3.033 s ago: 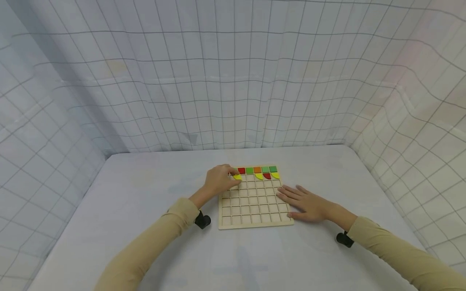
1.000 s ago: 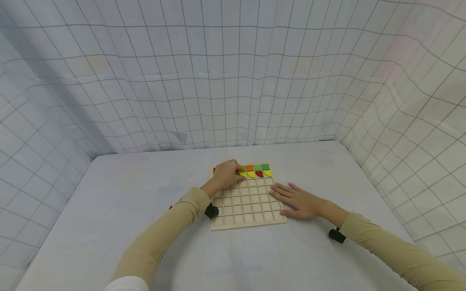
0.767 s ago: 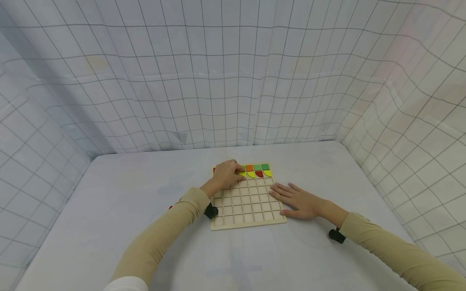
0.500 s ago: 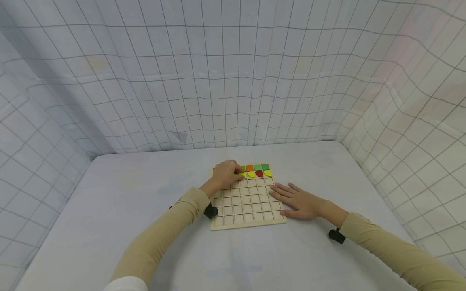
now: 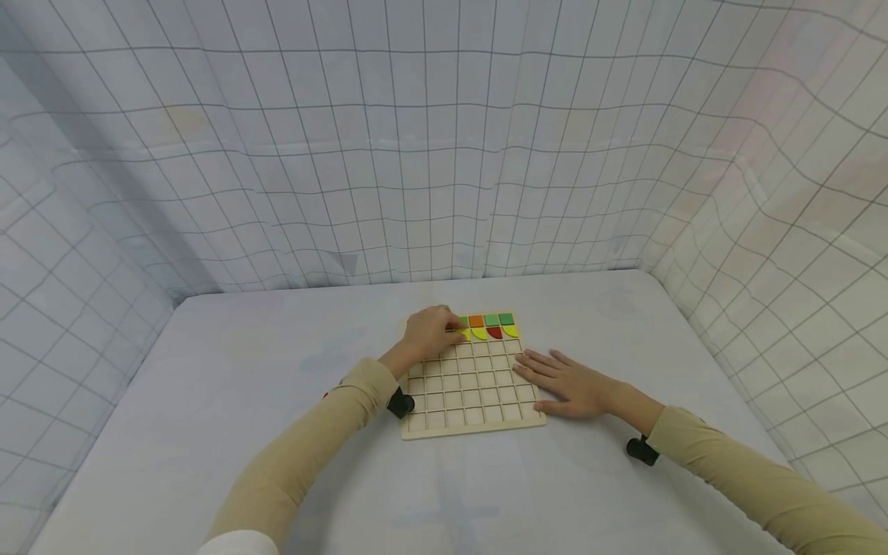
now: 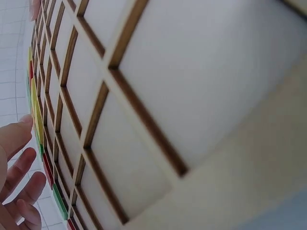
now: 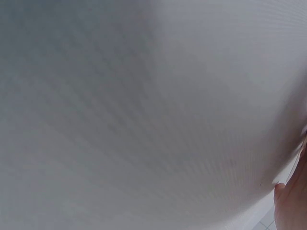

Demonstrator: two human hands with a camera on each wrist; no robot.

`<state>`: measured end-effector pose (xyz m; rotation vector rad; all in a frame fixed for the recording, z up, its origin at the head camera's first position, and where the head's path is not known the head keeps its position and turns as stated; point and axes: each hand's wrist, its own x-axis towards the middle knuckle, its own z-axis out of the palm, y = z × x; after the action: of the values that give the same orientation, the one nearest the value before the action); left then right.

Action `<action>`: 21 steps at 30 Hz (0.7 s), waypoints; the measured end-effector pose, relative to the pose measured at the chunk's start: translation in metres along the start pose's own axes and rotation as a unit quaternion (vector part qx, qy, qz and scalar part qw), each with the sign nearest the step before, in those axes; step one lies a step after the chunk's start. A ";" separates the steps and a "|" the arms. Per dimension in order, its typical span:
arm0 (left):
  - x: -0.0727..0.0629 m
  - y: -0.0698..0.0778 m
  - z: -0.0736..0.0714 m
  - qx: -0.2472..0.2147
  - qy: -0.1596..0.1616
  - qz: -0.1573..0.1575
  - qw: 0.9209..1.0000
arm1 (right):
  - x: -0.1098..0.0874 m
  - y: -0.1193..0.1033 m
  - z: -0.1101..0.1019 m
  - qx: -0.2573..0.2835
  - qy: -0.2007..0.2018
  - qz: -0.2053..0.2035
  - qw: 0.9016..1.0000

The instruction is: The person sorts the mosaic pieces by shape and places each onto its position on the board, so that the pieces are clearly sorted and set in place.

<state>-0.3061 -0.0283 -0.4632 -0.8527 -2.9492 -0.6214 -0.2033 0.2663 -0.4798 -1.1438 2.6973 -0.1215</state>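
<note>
A pale wooden grid board (image 5: 473, 428) lies on the white table. My left hand (image 5: 426, 331) is over its far left part, thumb and fingers around a yellow curved-edge tile (image 5: 465, 334) at the second row. In the left wrist view the thumb tip (image 6: 26, 120) meets the yellow edge, while the other fingers curl beside the board. Colored tiles fill visible squares of the far row, including an orange tile (image 5: 475, 321). A red curved tile (image 5: 494, 333) sits in the second row. My right hand (image 5: 569, 383) rests flat with fingers spread, fingertips on the board's right edge.
White grid-lined curtains (image 5: 444, 154) surround the table (image 5: 208, 401) at the back and sides. A bit of a red piece (image 5: 325, 395) shows beside the left sleeve. Black wrist cameras (image 5: 642, 451) hang close to the tabletop.
Since three seconds ago, my left hand has moved one column right along the second row with the yellow tile. Over the last second both hands stay almost still. The head view has shifted slightly.
</note>
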 end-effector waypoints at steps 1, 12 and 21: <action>-0.001 -0.001 -0.001 0.001 0.005 0.000 1.000 | 0.000 0.000 0.000 -0.001 0.002 -0.002 1.000; -0.017 -0.011 -0.017 0.014 0.035 -0.010 0.999 | -0.001 -0.003 -0.004 -0.004 0.009 -0.010 1.000; -0.035 -0.029 -0.032 0.017 0.042 -0.034 0.998 | 0.000 -0.003 -0.002 -0.007 0.016 -0.013 1.000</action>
<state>-0.2939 -0.0803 -0.4486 -0.7074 -2.9152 -0.5929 -0.2016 0.2648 -0.4772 -1.1904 2.7163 -0.1254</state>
